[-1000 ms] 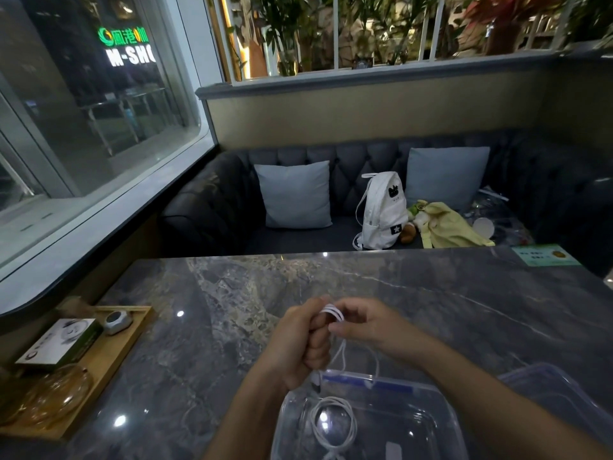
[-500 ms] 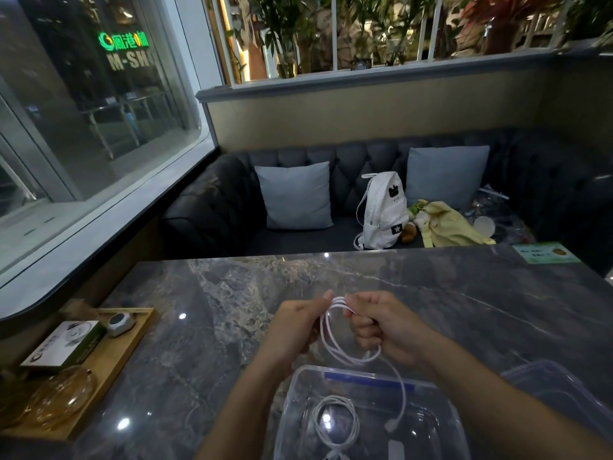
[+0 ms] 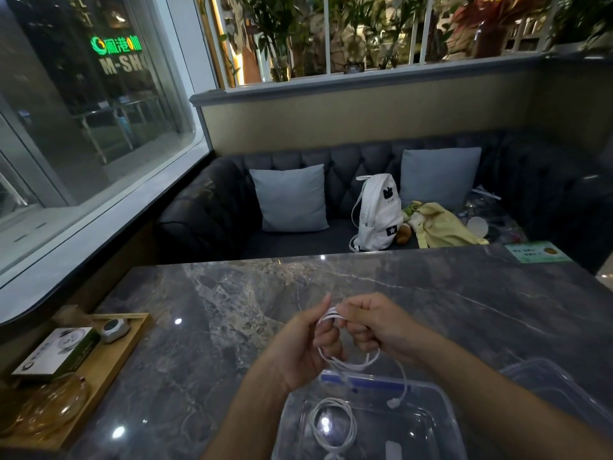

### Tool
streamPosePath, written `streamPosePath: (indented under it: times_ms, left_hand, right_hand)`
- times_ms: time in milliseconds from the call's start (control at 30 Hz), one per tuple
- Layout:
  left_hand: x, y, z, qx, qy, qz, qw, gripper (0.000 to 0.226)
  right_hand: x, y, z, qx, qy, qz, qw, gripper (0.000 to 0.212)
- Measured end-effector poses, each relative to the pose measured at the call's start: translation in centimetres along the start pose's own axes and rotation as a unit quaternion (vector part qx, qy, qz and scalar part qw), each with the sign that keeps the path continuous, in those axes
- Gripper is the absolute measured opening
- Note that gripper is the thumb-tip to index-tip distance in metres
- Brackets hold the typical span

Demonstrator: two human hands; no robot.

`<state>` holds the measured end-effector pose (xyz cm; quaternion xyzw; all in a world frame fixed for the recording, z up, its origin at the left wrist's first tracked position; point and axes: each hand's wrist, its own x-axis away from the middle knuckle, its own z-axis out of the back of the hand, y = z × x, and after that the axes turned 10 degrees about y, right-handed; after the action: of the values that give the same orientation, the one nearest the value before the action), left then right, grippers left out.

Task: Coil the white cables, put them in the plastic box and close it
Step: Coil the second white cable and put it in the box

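Since the earlier frame both hands have drawn the loops tighter, and more loose tail now hangs free. At lower centre, the plastic box (image 3: 444, 406) sits open on the surface (image 3: 232, 327), directly below the hands, one coiled cable (image 3: 333, 426) already inside. Left hand (image 3: 298, 353) and right hand (image 3: 378, 327) fingers pinch the white cable (image 3: 331, 316), its plug (image 3: 394, 402) dangling over the box.

Pretty dim indoor shot, looks like night outside. The tabletop (image 3: 464, 310) picks up small white glare spots from overhead lights, mostly left of the fingers (image 3: 326, 330), plus one inside the box (image 3: 441, 403) just below them. A green neon sign (image 3: 116, 45) glows in the window (image 3: 99, 127) far up-left. Wide-angle lens bends the edges, and the dark sofa (image 3: 205, 210) is soft and murky.
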<state>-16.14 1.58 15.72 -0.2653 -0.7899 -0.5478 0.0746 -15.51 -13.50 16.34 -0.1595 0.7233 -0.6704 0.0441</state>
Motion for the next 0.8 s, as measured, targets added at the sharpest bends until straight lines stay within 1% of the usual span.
streamPosePath:
  times_ms: [67, 167, 233, 300, 367, 433, 500, 567, 600, 667, 700, 733, 800]
  left_hand:
    - [0.1, -0.2, -0.4, 0.039, 0.016, 0.017, 0.999, 0.044]
    - [0.1, -0.1, -0.9, -0.010, 0.074, 0.004, 0.997, 0.037]
    - [0.2, 0.0, -0.9, -0.044, 0.098, -0.015, 0.994, 0.037]
    - [0.2, 0.1, -0.6, -0.046, 0.111, -0.033, 0.992, 0.044]
    - [0.3, 0.3, -0.2, 0.000, 0.113, -0.047, 0.992, 0.054]
    - [0.4, 1.0, 0.5, 0.068, 0.114, -0.065, 0.989, 0.057]
    - [0.3, 1.8, 1.3, 0.107, 0.128, -0.093, 0.982, 0.059]
    - [0.3, 2.3, 2.0, 0.113, 0.151, -0.121, 0.975, 0.059]
    - [0.2, 2.4, 2.2, 0.107, 0.163, -0.132, 0.972, 0.059]
    - [0.0, 2.4, 2.6, 0.095, 0.180, -0.147, 0.968, 0.059]
    - [-0.2, 2.3, 2.7, 0.092, 0.185, -0.153, 0.966, 0.059]
    - [-0.4, 2.2, 2.9, 0.091, 0.189, -0.157, 0.965, 0.059]
    - [-0.7, 2.1, 3.2, 0.092, 0.196, -0.165, 0.962, 0.057]
  right_hand:
    - [0.4, -0.2, 0.0, -0.010, -0.004, -0.002, 1.000, 0.025]
    - [0.9, 0.3, -0.1, -0.034, -0.002, -0.017, 0.999, 0.023]
    - [0.9, 0.6, -0.3, -0.056, 0.001, -0.020, 0.998, 0.023]
    - [0.8, 0.8, -0.2, -0.064, 0.004, -0.014, 0.998, 0.018]
    - [0.6, 1.1, 0.3, -0.051, -0.002, -0.017, 0.999, 0.016]
    - [0.6, 1.6, 1.1, -0.014, -0.009, -0.025, 1.000, 0.018]
    - [0.6, 2.0, 2.1, 0.047, 0.004, -0.034, 0.998, 0.014]
    - [0.9, 2.0, 3.2, 0.180, 0.005, -0.022, 0.983, 0.014]
    - [1.0, 1.8, 3.5, 0.239, -0.015, -0.012, 0.971, 0.015]
    - [1.3, 1.4, 3.8, 0.295, -0.056, -0.009, 0.954, 0.017]
    - [1.4, 1.1, 3.9, 0.293, -0.059, -0.013, 0.954, 0.018]
    - [1.5, 0.9, 4.0, 0.259, -0.051, -0.025, 0.964, 0.019]
    - [1.6, 0.4, 4.0, 0.108, -0.025, -0.048, 0.993, 0.017]
